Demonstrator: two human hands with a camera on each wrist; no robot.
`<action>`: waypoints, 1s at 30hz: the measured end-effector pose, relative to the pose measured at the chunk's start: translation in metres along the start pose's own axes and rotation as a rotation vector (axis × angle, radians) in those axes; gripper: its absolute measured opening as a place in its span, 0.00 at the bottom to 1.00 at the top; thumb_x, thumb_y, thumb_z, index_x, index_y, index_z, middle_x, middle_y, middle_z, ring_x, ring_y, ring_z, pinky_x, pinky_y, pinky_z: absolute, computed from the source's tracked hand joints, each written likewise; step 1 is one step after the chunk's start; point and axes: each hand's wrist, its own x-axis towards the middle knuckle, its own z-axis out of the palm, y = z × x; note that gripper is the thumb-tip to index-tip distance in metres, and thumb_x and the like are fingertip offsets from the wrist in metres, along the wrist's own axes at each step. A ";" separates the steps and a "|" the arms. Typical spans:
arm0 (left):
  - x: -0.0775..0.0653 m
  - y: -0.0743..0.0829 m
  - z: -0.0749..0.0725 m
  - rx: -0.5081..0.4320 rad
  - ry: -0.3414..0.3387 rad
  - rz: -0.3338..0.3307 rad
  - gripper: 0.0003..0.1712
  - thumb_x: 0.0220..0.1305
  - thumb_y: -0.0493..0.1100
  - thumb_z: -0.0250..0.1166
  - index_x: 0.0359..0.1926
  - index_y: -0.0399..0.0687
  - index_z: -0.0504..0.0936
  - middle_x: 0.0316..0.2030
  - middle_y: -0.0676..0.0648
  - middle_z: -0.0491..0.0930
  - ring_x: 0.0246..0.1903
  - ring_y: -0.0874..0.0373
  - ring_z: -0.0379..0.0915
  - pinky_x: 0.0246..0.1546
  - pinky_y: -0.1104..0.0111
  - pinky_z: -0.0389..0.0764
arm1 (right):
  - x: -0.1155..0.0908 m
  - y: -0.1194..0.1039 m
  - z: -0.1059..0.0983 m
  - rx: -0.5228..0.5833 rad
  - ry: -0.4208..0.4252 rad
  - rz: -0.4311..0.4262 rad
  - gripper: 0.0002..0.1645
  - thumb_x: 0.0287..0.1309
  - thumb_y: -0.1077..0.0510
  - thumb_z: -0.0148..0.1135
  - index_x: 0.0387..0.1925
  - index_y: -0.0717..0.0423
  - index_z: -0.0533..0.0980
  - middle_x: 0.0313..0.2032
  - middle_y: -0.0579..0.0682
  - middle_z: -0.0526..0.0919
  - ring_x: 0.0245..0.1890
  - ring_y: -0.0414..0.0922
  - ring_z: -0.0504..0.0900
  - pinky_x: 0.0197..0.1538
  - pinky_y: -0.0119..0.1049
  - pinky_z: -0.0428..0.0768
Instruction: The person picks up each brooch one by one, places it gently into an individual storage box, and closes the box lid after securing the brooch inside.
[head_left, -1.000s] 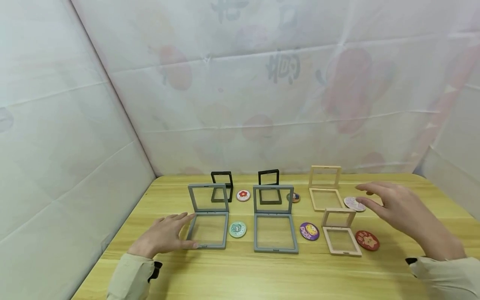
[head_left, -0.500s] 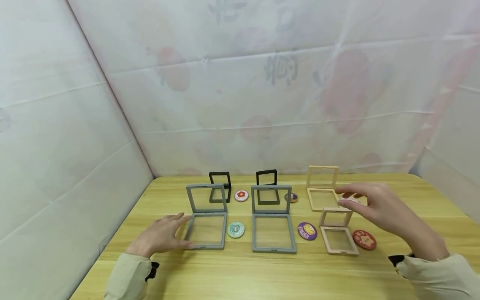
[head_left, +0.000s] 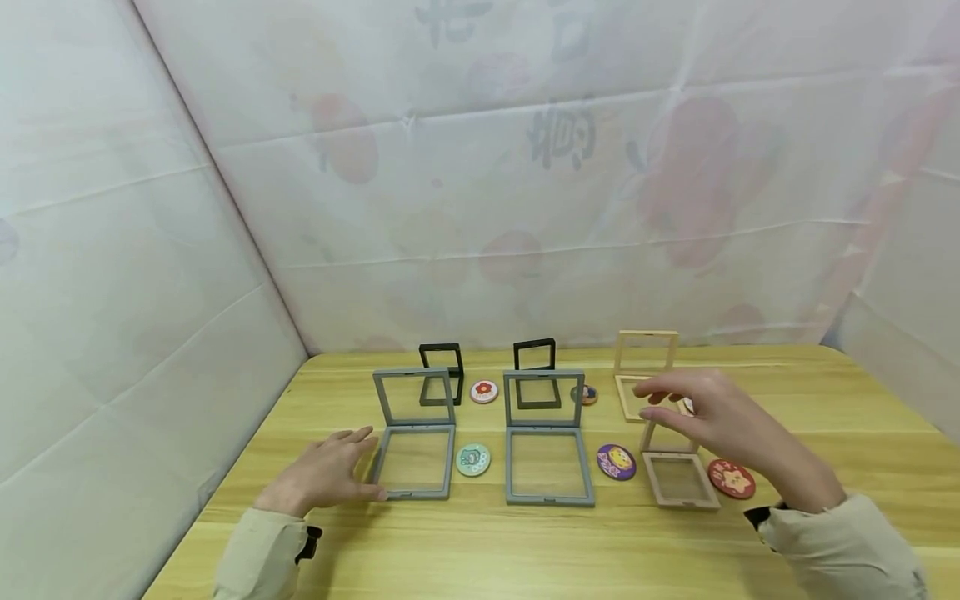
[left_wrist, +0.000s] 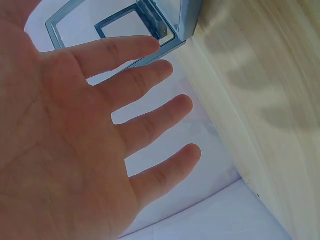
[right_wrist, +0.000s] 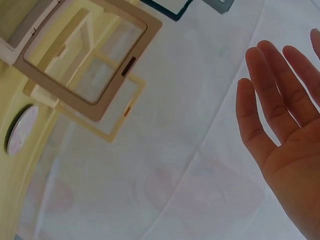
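My left hand (head_left: 326, 471) is at the left side of a grey hinged display frame (head_left: 415, 497), fingers spread, thumb tip right at its front corner. In the left wrist view its palm (left_wrist: 65, 135) holds nothing. My right hand (head_left: 705, 408) hovers with loosely bent fingers over the small beige frame (head_left: 681, 504), hiding part of its raised lid and of the larger yellow-beige frame (head_left: 647, 334) behind. Nothing is between its fingers (right_wrist: 275, 100). A pale round badge (right_wrist: 22, 130) is mostly covered by this hand in the head view. A red star badge (head_left: 732, 479) lies beside the small beige frame.
A second grey frame (head_left: 550, 501) stands with its lid up mid-table, between a green badge (head_left: 473, 459) and a purple badge (head_left: 617, 462). Behind are two black frames (head_left: 441, 347), a red-flower badge (head_left: 483, 392) and an orange-brown badge (head_left: 588, 395). White cloth (head_left: 480, 208) walls the wooden table.
My right hand has moved left, from by the pale badge to over the beige frames. The left hand stays at the grey frame. The frames and badges have not moved.
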 end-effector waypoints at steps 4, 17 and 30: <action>0.000 0.000 0.001 -0.015 0.008 0.004 0.51 0.51 0.58 0.78 0.66 0.29 0.72 0.69 0.28 0.65 0.67 0.27 0.59 0.62 0.29 0.58 | 0.003 -0.001 0.003 -0.006 -0.013 -0.004 0.17 0.52 0.67 0.74 0.46 0.56 0.85 0.40 0.45 0.89 0.36 0.39 0.85 0.32 0.32 0.80; 0.004 -0.005 0.000 -0.010 -0.022 0.014 0.51 0.50 0.56 0.80 0.66 0.27 0.72 0.70 0.29 0.64 0.67 0.26 0.58 0.63 0.30 0.58 | 0.010 -0.008 0.010 0.036 -0.056 0.011 0.17 0.55 0.66 0.73 0.48 0.57 0.85 0.42 0.46 0.88 0.37 0.38 0.84 0.32 0.33 0.80; 0.006 -0.009 0.006 -0.083 -0.053 0.020 0.53 0.49 0.52 0.81 0.70 0.32 0.69 0.73 0.35 0.61 0.69 0.25 0.54 0.63 0.29 0.56 | 0.013 -0.013 0.023 0.074 -0.099 0.002 0.17 0.55 0.67 0.73 0.47 0.55 0.84 0.42 0.46 0.88 0.37 0.37 0.82 0.34 0.33 0.81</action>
